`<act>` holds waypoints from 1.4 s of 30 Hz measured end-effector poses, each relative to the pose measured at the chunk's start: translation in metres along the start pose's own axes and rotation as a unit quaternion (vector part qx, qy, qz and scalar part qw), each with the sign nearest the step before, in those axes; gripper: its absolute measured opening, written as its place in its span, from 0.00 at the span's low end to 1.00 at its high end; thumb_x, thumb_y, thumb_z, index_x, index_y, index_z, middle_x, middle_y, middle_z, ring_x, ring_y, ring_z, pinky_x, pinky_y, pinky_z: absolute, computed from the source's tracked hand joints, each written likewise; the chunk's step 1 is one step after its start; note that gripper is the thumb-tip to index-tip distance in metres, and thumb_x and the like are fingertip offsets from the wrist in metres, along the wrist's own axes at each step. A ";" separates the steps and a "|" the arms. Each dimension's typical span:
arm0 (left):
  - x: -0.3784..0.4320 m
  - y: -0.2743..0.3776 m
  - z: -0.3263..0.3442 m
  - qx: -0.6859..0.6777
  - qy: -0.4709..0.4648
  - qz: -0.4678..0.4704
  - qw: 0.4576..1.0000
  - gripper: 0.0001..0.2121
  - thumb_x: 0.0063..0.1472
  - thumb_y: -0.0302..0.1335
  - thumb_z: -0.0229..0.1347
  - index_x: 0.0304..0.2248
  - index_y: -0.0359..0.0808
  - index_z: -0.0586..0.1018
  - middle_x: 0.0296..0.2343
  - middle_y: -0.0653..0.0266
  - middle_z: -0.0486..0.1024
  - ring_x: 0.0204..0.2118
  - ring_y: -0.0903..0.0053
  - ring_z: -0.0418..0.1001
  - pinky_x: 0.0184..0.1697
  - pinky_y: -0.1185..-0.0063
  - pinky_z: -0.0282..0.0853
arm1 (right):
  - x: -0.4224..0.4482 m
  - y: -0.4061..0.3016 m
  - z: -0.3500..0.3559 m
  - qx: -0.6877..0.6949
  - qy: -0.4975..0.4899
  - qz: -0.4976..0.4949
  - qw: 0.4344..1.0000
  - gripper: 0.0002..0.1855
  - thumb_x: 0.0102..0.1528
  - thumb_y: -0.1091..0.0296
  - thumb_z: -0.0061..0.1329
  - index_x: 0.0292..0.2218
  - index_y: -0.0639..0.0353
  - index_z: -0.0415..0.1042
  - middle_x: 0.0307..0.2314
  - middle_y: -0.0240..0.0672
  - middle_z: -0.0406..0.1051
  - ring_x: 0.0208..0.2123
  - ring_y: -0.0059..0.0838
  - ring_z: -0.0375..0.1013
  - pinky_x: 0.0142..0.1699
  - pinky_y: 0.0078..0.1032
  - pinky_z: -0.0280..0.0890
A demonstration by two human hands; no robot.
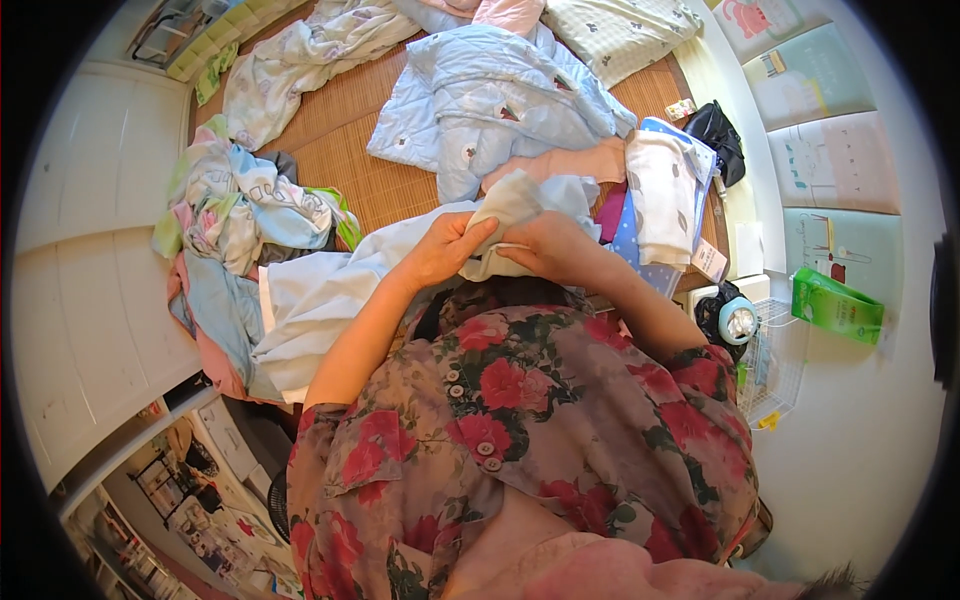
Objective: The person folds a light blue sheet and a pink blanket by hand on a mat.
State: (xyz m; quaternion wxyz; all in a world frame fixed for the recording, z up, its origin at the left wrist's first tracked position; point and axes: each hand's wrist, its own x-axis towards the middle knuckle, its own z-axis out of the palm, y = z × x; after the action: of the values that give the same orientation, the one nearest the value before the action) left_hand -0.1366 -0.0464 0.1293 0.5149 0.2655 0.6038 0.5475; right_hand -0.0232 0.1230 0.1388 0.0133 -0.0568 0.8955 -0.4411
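Note:
My left hand [450, 244] pinches a bunched pale cloth [511, 199] between thumb and fingers, close in front of my chest. The same cloth is gripped by my right hand [553, 244], its fingers curled around an edge. Beside and below my left forearm, a long pale blue-grey fabric [322, 296] with a white border lies in loose folds. Whether it joins the bunched cloth is hidden by my hands. Just beyond them a light blue quilted cover [487, 97] lies heaped, with a peach cloth [562, 161] partly under it.
Patterned clothes [232, 195] are piled left on the bamboo mat [367, 157]. A folded white cloth [661, 195] rests on blue dotted fabric at right. A pillow [622, 34] lies at the far end. A green packet [836, 306] and wire basket [772, 360] hang by the right wall.

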 end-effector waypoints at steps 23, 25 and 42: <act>0.002 0.007 -0.015 -0.065 0.030 0.038 0.997 0.15 0.64 0.36 0.44 0.39 0.32 0.74 0.30 0.76 0.72 0.31 0.91 0.65 0.34 0.87 0.63 | -0.014 -0.014 -0.009 0.188 -0.109 -0.061 0.974 0.08 0.50 0.71 0.49 0.34 0.61 0.73 0.27 0.40 0.71 0.30 0.37 0.70 0.36 0.26 0.64; -0.004 -0.002 -0.009 -0.064 0.022 0.013 0.998 0.15 0.65 0.36 0.42 0.41 0.33 0.73 0.29 0.76 0.71 0.29 0.91 0.65 0.31 0.88 0.63 | 0.003 0.002 -0.011 0.131 0.110 -0.082 0.982 0.06 0.49 0.73 0.50 0.32 0.60 0.73 0.28 0.38 0.69 0.31 0.35 0.70 0.37 0.24 0.64; -0.005 -0.024 0.009 -0.088 -0.001 0.035 0.995 0.15 0.65 0.36 0.42 0.41 0.34 0.72 0.30 0.77 0.70 0.31 0.93 0.63 0.34 0.89 0.62 | 0.019 0.018 -0.005 0.374 0.060 0.080 0.922 0.06 0.52 0.75 0.49 0.34 0.61 0.69 0.35 0.28 0.69 0.33 0.16 0.64 0.36 0.16 0.61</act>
State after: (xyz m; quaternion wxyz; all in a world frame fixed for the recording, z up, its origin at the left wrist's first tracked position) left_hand -0.1210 -0.0539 0.1099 0.5179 0.2405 0.5426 0.6161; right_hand -0.0442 0.1357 0.1283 0.0151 0.0504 0.6658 -0.7443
